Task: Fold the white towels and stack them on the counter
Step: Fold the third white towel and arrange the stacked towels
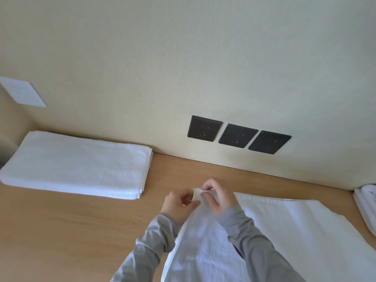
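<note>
Cream wall [183,58] backs a wooden desk [61,231], with three dark power sockets [238,135] in a row and a white wall plate [24,92] at left; any markings are too small to read. The left hand [179,202] and right hand [218,198] both pinch the raised corner of a white towel [203,245], fingers curled tight on it. The rest of it trails over the desk to the right. A stack of folded towels [77,165] lies at left by the wall, and a bunched white towel [366,206] at the right edge.
</note>
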Motion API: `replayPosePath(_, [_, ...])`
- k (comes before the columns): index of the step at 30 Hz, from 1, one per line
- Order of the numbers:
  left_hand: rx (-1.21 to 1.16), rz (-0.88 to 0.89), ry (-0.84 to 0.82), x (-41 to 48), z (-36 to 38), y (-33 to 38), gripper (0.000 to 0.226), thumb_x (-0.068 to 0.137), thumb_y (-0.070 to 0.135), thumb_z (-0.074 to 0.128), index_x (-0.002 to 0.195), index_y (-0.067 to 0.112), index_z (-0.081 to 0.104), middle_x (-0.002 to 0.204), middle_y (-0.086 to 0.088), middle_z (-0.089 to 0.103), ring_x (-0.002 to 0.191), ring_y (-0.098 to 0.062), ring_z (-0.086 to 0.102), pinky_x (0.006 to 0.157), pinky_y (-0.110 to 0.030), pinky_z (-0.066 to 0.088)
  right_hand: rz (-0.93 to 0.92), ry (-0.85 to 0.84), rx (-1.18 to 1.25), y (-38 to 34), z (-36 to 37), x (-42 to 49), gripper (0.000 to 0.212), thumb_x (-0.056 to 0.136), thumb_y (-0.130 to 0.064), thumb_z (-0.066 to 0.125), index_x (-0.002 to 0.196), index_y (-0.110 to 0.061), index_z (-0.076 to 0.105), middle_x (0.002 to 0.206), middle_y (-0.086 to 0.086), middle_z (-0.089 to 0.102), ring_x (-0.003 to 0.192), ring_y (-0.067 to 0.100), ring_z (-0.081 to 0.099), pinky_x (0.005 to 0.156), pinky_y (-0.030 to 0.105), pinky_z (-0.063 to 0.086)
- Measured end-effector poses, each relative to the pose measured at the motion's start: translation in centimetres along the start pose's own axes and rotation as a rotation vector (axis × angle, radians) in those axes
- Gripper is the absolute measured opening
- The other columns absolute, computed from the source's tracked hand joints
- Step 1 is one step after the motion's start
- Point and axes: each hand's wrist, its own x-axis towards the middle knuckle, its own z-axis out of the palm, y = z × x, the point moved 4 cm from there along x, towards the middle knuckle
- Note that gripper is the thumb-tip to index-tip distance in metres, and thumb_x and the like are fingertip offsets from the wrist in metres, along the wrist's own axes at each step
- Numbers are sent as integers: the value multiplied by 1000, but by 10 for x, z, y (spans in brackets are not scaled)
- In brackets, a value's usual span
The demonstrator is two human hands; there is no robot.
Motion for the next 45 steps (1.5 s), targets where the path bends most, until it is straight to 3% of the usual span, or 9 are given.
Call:
replayPosePath(4, [19,66,8,0,-1,5,35,75,8,72,55,29,51,54,14,45,53,-1,41,57,-10,36,86,-253,0,8,5,-2,40,92,-14,55,131,-11,46,122,-4,50,114,10,45,98,16,29])
replayPosePath(6, [10,80,-9,-1,1,9,27,77,11,71,63,29,59,59,12,52,57,-3,46,59,-12,39,132,-349,-47,13,4,1,31,93,-20,54,123,-13,52,109,-2,57,101,12,52,86,19,36])
replayPosePath(8, [6,84,-8,-3,2,14,19,78,14,70,72,30,63,66,10,60,61,-3,51,61,-12,42,122,-295,-56,12,-3,5,10,90,-20,58,96,-12,57,84,-3,54,79,13,49,72,23,35])
replayPosePath(10, [-32,63,-3,-4,2,19,24,77,14,71,78,36,60,74,10,64,64,-2,58,64,-16,46,113,-202,-8,10,-12,7,18,85,-26,60,84,-9,55,76,-1,49,71,15,44,66,26,32])
replayPosePath(21, [56,-12,-67,-67,5,-27,35,65,16,77,86,34,55,85,13,65,81,-5,61,75,-19,49,112,265,152,25,-96,4,24,71,-32,57,81,-10,57,69,-4,53,63,9,46,60,7,35])
replayPosePath(30, [110,-96,200,-101,0,-36,37,67,5,74,86,29,53,80,3,62,74,-10,58,64,-10,43,142,392,216,63,-141,-10,8,85,-9,66,87,-4,60,76,6,56,73,20,48,64,18,38])
replayPosePath(34, [214,28,304,-119,6,-21,33,69,4,74,87,23,53,84,8,62,77,-10,61,70,-24,48,142,419,220,77,-157,-16,9,85,-10,66,82,-6,59,70,12,54,69,24,46,60,18,37])
replayPosePath(41, [242,127,440,-136,20,-7,31,62,0,81,69,23,61,69,15,58,70,3,53,64,-4,39,149,471,264,96,-179,-27,26,69,-34,55,76,-8,55,64,10,48,63,21,41,52,10,34])
replayPosePath(45, [221,133,479,-145,25,-3,43,63,-2,81,65,33,57,83,26,60,65,1,55,62,-4,41,155,469,287,105,-186,-32,26,68,-33,56,75,-8,56,63,9,49,54,12,36,51,8,34])
